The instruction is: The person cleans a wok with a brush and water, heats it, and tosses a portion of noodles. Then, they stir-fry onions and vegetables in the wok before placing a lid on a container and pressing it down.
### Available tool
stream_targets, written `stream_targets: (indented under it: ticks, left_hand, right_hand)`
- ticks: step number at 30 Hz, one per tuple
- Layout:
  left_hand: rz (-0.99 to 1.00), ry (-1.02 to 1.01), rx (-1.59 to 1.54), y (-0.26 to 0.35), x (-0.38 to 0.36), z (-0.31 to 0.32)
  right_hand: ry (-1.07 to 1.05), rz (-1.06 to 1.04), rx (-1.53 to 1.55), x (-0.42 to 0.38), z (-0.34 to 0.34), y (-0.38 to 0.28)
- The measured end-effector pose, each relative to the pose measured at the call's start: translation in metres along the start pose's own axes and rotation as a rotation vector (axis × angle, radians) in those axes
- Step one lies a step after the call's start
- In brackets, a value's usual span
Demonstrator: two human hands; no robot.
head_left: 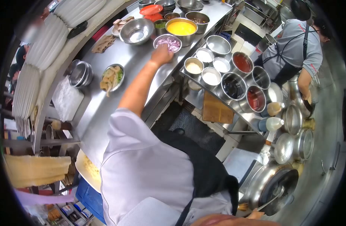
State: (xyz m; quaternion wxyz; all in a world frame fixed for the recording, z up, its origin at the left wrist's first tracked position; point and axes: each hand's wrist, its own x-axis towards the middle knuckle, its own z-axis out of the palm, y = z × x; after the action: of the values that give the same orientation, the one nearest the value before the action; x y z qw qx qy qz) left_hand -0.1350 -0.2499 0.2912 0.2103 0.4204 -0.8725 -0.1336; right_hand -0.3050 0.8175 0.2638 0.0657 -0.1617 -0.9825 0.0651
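Note:
My left hand [163,55] reaches into a small metal bowl of chopped red onion [172,42]. Its fingers are curled down at the near edge of the onion, their tips partly hidden. At the lower right, my right hand [254,215] is closed around the handle of a ladle [270,201]. The ladle's head rests inside a dark wok [289,184]. Beside the onion stands a metal pot of yellow liquid [181,28], with a wide metal bowl [137,31] to its left. Nearer me on the steel counter is a bowl of sliced food with greens [112,78].
A side table holds several metal pots, among them red sauce [242,62], dark liquid [233,86] and white powder [211,76]. Squeeze bottles [274,124] stand at its end. A co-worker [293,49] bends over at the upper right. Stacked white plates [41,41] line the left shelf.

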Motion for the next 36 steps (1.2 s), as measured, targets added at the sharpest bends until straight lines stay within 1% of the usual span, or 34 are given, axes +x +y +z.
stream_targets:
  ticks: [3, 6, 7, 10, 11, 14, 15, 16, 18, 19, 21, 22, 24, 25, 27, 28, 31, 33, 34, 36]
  left_hand:
    - [-0.040, -0.080, 0.130, -0.009, 0.046, -0.002]
    - [-0.052, -0.339, 0.328, -0.016, 0.077, 0.002]
    - [-0.099, -0.386, 0.358, -0.013, 0.077, 0.002]
    - [-0.043, -0.459, 0.342, -0.030, 0.091, 0.017]
    - [-0.004, -0.405, 0.299, -0.033, 0.088, 0.021]
    - [0.028, -0.488, 0.202, -0.044, 0.089, 0.018]
    - [0.074, -0.351, 0.156, -0.045, 0.082, 0.019]
    - [0.123, -0.327, 0.113, -0.054, 0.085, 0.025]
    - [0.220, -0.275, 0.023, -0.076, 0.100, 0.040]
    - [0.212, -0.234, -0.049, -0.073, 0.101, 0.034]
    - [0.193, -0.151, -0.193, -0.072, 0.104, 0.026]
    - [0.198, -0.184, -0.203, -0.075, 0.107, 0.029]
    - [0.207, -0.247, -0.222, -0.077, 0.112, 0.029]
    - [0.181, -0.221, -0.129, -0.075, 0.105, 0.033]
    - [0.131, -0.170, 0.056, -0.056, 0.080, 0.031]
    - [0.105, -0.192, 0.068, -0.051, 0.078, 0.029]
    - [0.057, -0.265, 0.103, -0.042, 0.077, 0.029]
    - [0.068, -0.323, 0.127, -0.048, 0.086, 0.033]
    - [0.096, -0.299, 0.096, -0.056, 0.093, 0.037]
    - [0.155, -0.257, 0.032, -0.068, 0.104, 0.044]
  right_hand:
    - [0.165, -0.051, -0.135, -0.019, -0.023, -0.050]
    - [0.177, -0.105, -0.161, -0.057, -0.039, -0.102]
    - [0.089, -0.013, -0.114, -0.074, -0.050, -0.130]
    - [0.031, -0.016, 0.022, -0.080, -0.030, -0.110]
    - [0.024, -0.012, 0.004, -0.087, -0.028, -0.109]
    - [0.006, -0.034, -0.051, -0.100, -0.023, -0.121]
    - [0.004, -0.062, -0.071, -0.097, -0.020, -0.120]
    - [0.001, -0.090, -0.092, -0.096, -0.018, -0.121]
    - [-0.060, -0.039, -0.078, -0.098, -0.024, -0.140]
    - [-0.089, -0.013, -0.071, -0.098, -0.028, -0.149]
    - [-0.088, -0.042, -0.086, -0.094, -0.033, -0.157]
    - [-0.089, -0.058, -0.095, -0.092, -0.034, -0.159]
    - [-0.109, -0.062, -0.006, -0.077, -0.026, -0.149]
    - [-0.120, -0.062, 0.038, -0.072, -0.023, -0.144]
    - [-0.162, -0.099, 0.017, -0.064, -0.022, -0.151]
    - [-0.183, -0.116, 0.007, -0.063, -0.024, -0.158]
    - [-0.158, -0.172, 0.090, -0.065, -0.021, -0.163]
    - [-0.033, -0.301, 0.163, -0.050, 0.006, -0.131]
    - [0.031, -0.361, 0.199, -0.044, 0.017, -0.115]
    - [0.023, -0.295, 0.212, -0.056, 0.010, -0.117]
